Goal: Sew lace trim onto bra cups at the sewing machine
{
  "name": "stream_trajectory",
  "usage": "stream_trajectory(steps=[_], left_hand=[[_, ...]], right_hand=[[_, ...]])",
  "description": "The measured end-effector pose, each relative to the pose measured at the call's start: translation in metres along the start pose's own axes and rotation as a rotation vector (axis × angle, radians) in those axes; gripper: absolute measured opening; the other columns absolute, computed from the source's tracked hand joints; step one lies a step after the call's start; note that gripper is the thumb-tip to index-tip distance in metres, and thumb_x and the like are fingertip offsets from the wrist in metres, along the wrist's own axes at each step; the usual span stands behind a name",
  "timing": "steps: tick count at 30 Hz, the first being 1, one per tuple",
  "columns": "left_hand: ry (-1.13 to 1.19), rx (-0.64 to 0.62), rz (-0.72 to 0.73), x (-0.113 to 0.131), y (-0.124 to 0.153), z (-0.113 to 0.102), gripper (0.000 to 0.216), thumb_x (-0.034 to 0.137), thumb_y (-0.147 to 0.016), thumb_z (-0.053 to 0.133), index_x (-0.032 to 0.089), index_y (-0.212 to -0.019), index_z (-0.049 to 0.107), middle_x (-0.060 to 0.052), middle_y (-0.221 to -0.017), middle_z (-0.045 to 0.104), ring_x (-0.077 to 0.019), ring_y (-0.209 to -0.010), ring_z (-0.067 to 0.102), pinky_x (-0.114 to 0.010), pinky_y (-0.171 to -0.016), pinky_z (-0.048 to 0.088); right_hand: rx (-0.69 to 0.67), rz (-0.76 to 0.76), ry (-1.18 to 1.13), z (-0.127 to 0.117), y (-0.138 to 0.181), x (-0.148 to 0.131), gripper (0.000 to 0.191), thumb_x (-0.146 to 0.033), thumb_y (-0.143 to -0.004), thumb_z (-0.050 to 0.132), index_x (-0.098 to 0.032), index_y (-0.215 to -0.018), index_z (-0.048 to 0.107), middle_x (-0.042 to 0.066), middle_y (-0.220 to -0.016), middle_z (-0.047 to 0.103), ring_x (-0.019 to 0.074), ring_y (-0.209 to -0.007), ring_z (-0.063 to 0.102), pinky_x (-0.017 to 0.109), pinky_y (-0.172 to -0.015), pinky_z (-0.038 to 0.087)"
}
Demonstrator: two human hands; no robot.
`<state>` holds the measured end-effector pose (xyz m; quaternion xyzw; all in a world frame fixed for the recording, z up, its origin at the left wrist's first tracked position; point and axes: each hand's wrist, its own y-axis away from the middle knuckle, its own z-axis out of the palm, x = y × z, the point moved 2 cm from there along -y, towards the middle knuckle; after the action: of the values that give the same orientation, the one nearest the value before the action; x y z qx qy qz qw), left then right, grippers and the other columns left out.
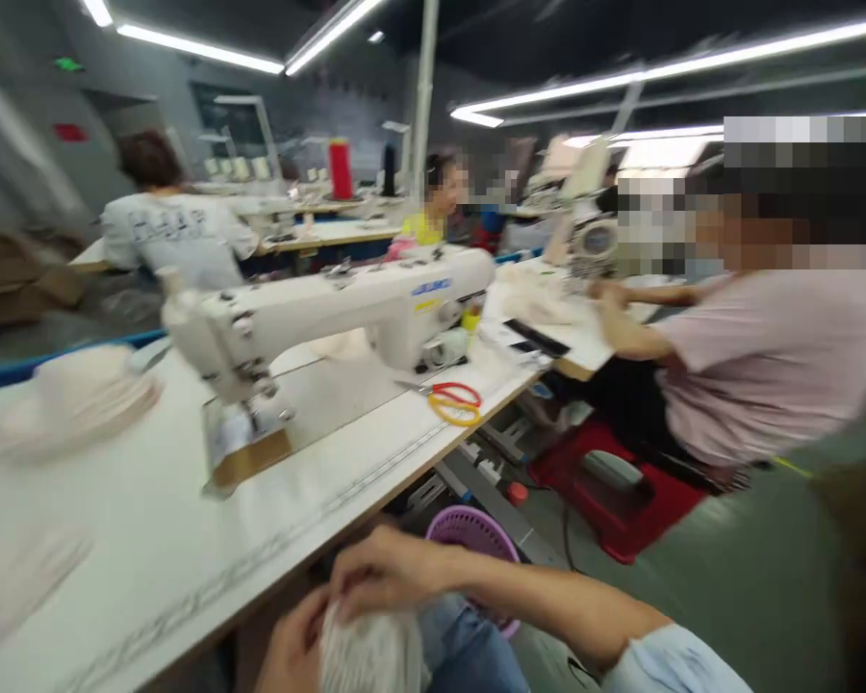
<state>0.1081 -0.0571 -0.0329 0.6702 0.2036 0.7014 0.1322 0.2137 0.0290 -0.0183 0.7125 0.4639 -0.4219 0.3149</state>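
Both hands are low in front of me, over my lap and below the table edge. My right hand [390,570] is closed on the top of a whitish, ribbed-looking piece of fabric [371,654], fingers bent down onto it. At the fabric's left side, my left hand [292,643] has its fingers curled against it; part of this hand is cut off by the frame. Above them stands a white sewing machine [332,313] on the table. Scissors [454,402] with red and yellow handles lie right of its needle area.
A white worktable [151,539] carries stacked pale fabric pieces [79,399] at the left. Beside my legs sits a purple basket [476,529]. To the right, a co-worker in pink [779,356] sits on a red stool [621,500]; other people work farther back.
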Motion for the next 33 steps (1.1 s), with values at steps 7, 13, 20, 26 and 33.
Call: stream_trajectory(steps=[7, 13, 20, 26, 33], left_hand=[[0.283, 0.010, -0.028, -0.007, 0.003, -0.015, 0.042, 0.043, -0.065, 0.072, 0.009, -0.088, 0.069, -0.003, -0.065, 0.062, -0.0113, -0.060, 0.050, -0.022, -0.057, 0.035], [0.415, -0.113, -0.051, -0.005, 0.013, -0.019, 0.034, 0.033, -0.069, 0.065, 0.010, -0.094, 0.070, -0.002, -0.066, 0.057, -0.0090, -0.060, 0.043, -0.021, -0.059, 0.031], [0.490, -0.135, -0.088, -0.009, 0.017, -0.027, 0.036, 0.020, -0.063, 0.056, 0.010, -0.094, 0.071, -0.003, -0.068, 0.058, -0.0100, -0.062, 0.043, -0.022, -0.060, 0.031], [0.485, -0.128, -0.035, -0.011, 0.021, -0.026, 0.033, 0.028, -0.071, 0.059, 0.009, -0.096, 0.069, -0.006, -0.073, 0.061, -0.0136, -0.070, 0.050, -0.024, -0.067, 0.036], [0.344, 0.024, 0.006, -0.018, 0.020, -0.021, 0.049, 0.047, -0.068, 0.070, 0.010, -0.100, 0.068, -0.007, -0.076, 0.066, -0.0145, -0.069, 0.055, -0.024, -0.067, 0.040]], right_hand=[[-0.199, -0.088, -0.115, -0.009, 0.005, -0.006, 0.025, -0.035, -0.088, 0.053, -0.015, -0.075, 0.060, -0.003, -0.065, 0.051, 0.0083, -0.059, 0.044, 0.018, -0.056, 0.034], [-0.104, 0.022, 0.075, -0.001, -0.001, 0.002, 0.016, -0.031, -0.089, 0.050, -0.018, -0.083, 0.056, -0.003, -0.065, 0.053, 0.0088, -0.058, 0.044, 0.019, -0.052, 0.029], [-0.106, 0.029, 0.136, 0.001, -0.007, 0.005, 0.024, -0.038, -0.091, 0.044, -0.018, -0.081, 0.053, -0.004, -0.061, 0.052, 0.0096, -0.055, 0.043, 0.020, -0.049, 0.027], [-0.108, 0.012, 0.171, 0.005, -0.008, 0.003, 0.025, -0.039, -0.093, 0.040, -0.019, -0.083, 0.052, -0.003, -0.063, 0.052, 0.0104, -0.056, 0.044, 0.022, -0.052, 0.027], [-0.072, -0.011, 0.308, 0.008, -0.009, 0.005, 0.016, -0.031, -0.092, 0.040, -0.020, -0.085, 0.050, -0.003, -0.062, 0.052, 0.0111, -0.054, 0.043, 0.023, -0.053, 0.026]])
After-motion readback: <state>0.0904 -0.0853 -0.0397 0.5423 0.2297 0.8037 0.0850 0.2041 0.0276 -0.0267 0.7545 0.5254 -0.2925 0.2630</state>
